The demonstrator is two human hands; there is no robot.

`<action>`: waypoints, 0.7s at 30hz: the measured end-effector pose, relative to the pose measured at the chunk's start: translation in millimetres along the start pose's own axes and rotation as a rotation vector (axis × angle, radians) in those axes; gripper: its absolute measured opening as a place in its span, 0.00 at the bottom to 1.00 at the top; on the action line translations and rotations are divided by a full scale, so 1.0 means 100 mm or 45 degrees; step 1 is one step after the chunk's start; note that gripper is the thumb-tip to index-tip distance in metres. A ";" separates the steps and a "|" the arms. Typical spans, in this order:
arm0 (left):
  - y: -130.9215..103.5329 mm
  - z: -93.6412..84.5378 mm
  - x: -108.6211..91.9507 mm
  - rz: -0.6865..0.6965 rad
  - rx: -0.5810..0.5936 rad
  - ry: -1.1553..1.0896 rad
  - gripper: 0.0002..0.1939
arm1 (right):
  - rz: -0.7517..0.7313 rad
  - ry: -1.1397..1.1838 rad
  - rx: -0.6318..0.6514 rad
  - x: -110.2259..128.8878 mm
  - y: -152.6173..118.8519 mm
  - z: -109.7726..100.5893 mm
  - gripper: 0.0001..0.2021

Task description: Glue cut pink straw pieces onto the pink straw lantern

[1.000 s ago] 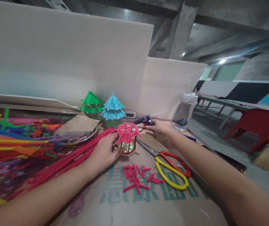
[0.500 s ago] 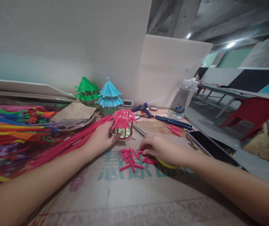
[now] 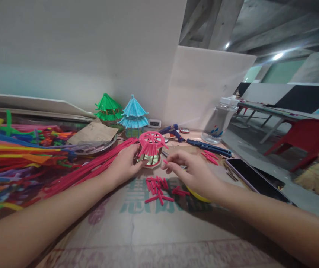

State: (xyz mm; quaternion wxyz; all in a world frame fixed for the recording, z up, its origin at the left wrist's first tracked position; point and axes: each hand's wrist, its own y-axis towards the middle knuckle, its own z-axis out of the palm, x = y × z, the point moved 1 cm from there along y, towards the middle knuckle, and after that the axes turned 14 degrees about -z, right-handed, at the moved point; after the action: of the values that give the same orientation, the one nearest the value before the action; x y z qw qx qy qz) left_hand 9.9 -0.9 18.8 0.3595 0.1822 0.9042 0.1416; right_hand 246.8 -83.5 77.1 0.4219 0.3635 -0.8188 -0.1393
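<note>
My left hand [image 3: 124, 163] was closed round the near left side of the small pink pavilion [image 3: 151, 147], its thumb against the pale base, and the pavilion stood upright on the cardboard [image 3: 106, 238] between my two hands. My right hand [image 3: 194, 173] was just to the right of it, pinching a short pink piece [image 3: 165, 161] between thumb and forefinger (only a bit of it poked out past my fingertips). In front of the pavilion lay a loose pile of cut pink pieces [image 3: 156, 190], and under my right hand a yellow scissor handle [image 3: 200, 195] showed in part. The blue pavilion [image 3: 133, 115] and the green pavilion [image 3: 107, 108] stood behind, near the glue gun [image 3: 174, 131]. Long pink strips [image 3: 92, 167] ran beneath my left hand's side, and a phone [image 3: 255, 178] lay over to the right.
</note>
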 end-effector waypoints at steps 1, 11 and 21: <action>-0.01 -0.01 -0.01 0.008 -0.003 -0.003 0.12 | 0.043 0.151 -0.088 -0.03 0.03 0.04 0.06; -0.03 -0.02 -0.02 0.029 -0.016 0.007 0.13 | 0.444 0.806 -0.436 -0.25 0.00 0.25 0.18; -0.04 -0.04 -0.04 0.089 -0.001 0.088 0.17 | 0.337 0.724 -0.353 -0.20 0.01 0.32 0.18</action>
State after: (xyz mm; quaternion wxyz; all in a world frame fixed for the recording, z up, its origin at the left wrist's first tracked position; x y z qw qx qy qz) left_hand 8.7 -7.0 22.4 0.3229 0.2087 0.9090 0.1607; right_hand 228.6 -71.5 46.3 0.6930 0.2177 -0.6818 -0.0865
